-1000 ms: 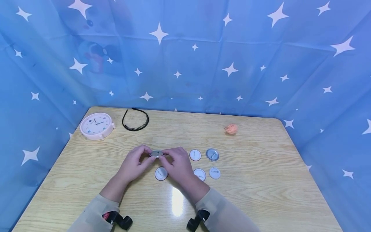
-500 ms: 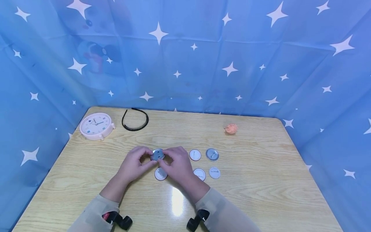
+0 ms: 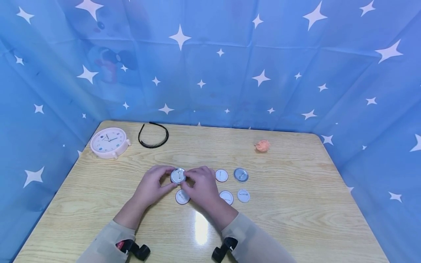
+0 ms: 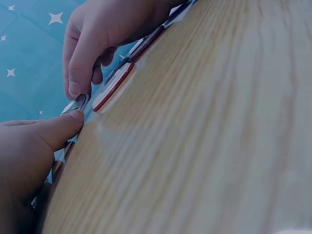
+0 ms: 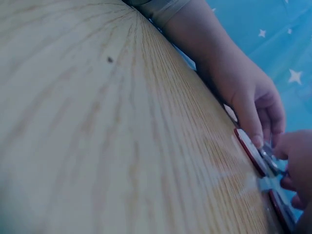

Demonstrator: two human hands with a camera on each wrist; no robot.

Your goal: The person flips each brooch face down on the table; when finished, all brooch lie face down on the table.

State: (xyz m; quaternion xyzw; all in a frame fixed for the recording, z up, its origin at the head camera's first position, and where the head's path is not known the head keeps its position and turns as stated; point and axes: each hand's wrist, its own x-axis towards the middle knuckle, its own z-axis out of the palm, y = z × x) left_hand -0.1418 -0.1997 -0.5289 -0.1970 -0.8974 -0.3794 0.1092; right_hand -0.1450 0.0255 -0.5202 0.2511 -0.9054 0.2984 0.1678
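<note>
A round metal-backed pin badge (image 3: pixel 178 175) with its back and pin turned up is between my two hands. On its left edge, the thumb and fingers of my left hand (image 3: pixel 152 185) pinch it. My right hand (image 3: pixel 201 185) pinches the opposite edge between thumb and index finger. In the left wrist view, only part of the held badge (image 4: pixel 82 101) shows between both thumbs. Just below the hands lies a white-backed badge (image 3: pixel 182 197), pin side up. A red-rimmed badge (image 5: pixel 251 151) lies on the table near the fingers in the right wrist view.
Right of my hands lie a white-backed badge (image 3: pixel 222 175), a silver badge (image 3: pixel 241 175) and two more badges below them. A pink clock (image 3: pixel 109 143) and black headband (image 3: pixel 153 146) sit at the back left; a peach fluffy hair tie (image 3: pixel 262 146) lies at the back right.
The held badge has tilted from nearly edge-on to showing its pin-side back toward the head camera. Both hands keep nearly the same place, with small finger shifts.
</note>
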